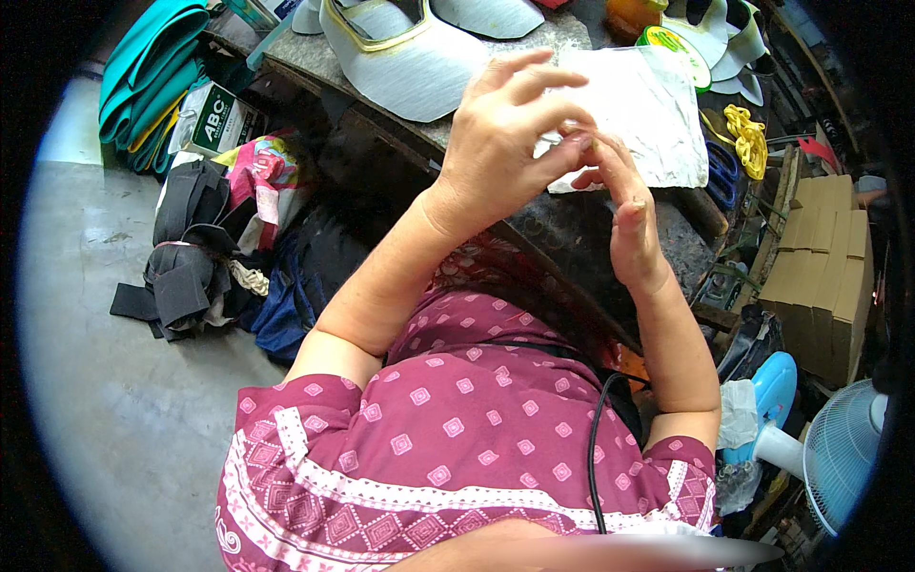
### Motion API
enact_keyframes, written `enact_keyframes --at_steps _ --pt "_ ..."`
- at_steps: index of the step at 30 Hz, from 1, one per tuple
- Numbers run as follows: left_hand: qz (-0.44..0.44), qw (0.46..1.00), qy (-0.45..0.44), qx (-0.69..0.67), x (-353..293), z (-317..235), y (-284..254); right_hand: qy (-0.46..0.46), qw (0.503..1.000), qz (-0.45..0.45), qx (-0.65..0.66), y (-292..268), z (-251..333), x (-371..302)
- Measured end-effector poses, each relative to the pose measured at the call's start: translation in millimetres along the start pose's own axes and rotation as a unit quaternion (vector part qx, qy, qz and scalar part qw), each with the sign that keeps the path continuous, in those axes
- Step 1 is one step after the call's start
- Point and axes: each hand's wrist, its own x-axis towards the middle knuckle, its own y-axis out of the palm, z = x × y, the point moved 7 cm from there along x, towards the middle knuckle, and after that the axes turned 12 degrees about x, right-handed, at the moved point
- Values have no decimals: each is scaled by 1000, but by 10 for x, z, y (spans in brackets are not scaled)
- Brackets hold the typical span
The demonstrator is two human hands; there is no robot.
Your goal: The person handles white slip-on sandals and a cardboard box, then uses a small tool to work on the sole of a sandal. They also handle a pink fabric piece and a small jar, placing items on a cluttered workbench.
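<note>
Head view, items at my counter [297, 50]:

Labels: one carton [217, 122], white with a dark green panel, large pale lettering, standing to my left; one round container [681, 57], green and yellow, its print too small to read, beside the far edge of the sheet.

White sheet [648, 105]: one, on the counter beneath and beyond my fingers; roughly square, no clear long axis, edges set aslant to me; thin, creased, unmarked.

Grey shaped piece [405, 76]: one, on the counter just beyond my left hand [496, 138]; broad rounded end toward me, long axis slanting from far left to near right; smooth, yellowish band along the inner edge.

Fingers: left bent and spread, thumb meeting the tips of my right hand [631, 205], whose fingers curl inward; I cannot tell whether anything small is pinched between.

Right side: yellow strips [743, 138], bundled; blue-handled scissors [721, 172].
</note>
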Motion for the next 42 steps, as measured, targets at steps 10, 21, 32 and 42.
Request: enact_keyframes --at_steps 10,21,32,42 --pt "-29 996 -85 3 -11 222 -14 28 998 -22 -50 -67 50 23" --pt "23 985 59 163 -46 -184 30 -39 994 -26 -99 -18 83 -2" --pt "6 994 17 110 -105 -38 -6 -59 994 -41 -78 -59 121 32" --pt "-20 985 59 160 -73 -263 165 -43 990 -66 -115 -80 91 -12"
